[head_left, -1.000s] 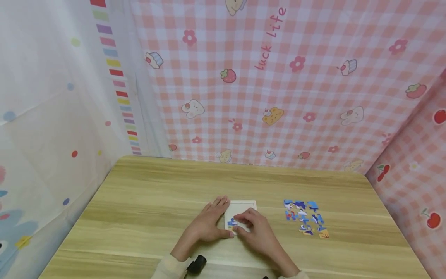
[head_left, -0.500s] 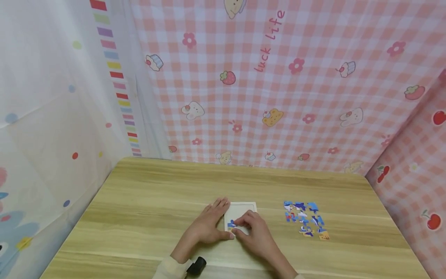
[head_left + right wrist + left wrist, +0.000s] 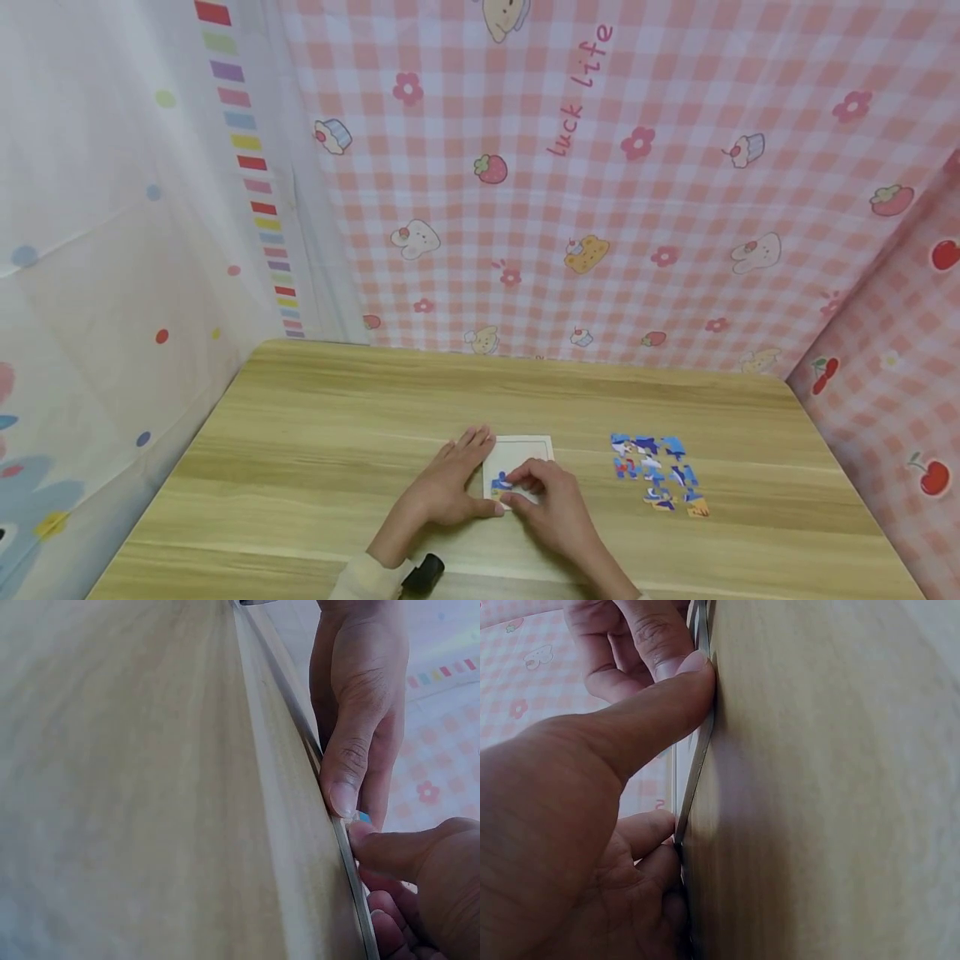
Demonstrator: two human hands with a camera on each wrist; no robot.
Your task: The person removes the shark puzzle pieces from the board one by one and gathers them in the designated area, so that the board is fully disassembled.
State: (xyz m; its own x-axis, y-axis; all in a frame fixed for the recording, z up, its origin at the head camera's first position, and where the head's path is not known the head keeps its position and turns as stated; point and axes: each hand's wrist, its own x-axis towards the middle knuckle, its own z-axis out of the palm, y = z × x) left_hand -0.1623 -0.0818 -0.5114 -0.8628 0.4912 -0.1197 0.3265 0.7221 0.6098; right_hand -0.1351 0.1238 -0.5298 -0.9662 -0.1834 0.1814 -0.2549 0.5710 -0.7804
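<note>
A white puzzle board (image 3: pixel 522 448) lies flat on the wooden table, with blue and yellow puzzle pieces (image 3: pixel 499 481) at its near left corner. My left hand (image 3: pixel 448 482) rests along that corner, fingers stretched out by the left edge and thumb on the near edge. Thumb and fingertips of my right hand (image 3: pixel 553 498) pinch a puzzle piece at the same corner. The fingers mostly hide this piece; a bit of blue (image 3: pixel 364 817) shows between the two hands in the right wrist view. Near the left thumb (image 3: pixel 697 664), the right fingertips appear in the left wrist view.
Several loose puzzle pieces (image 3: pixel 651 475), blue with some yellow, are spread on the table (image 3: pixel 337 450) right of the board. A black device (image 3: pixel 423 575) is strapped to my left wrist. Patterned cloths (image 3: pixel 525 208) hang behind and on both sides.
My right hand has moved slightly down and left, its fingertips closing in over the corner pieces. The left hand has stayed on the board's edge. The loose pieces lie as before.
</note>
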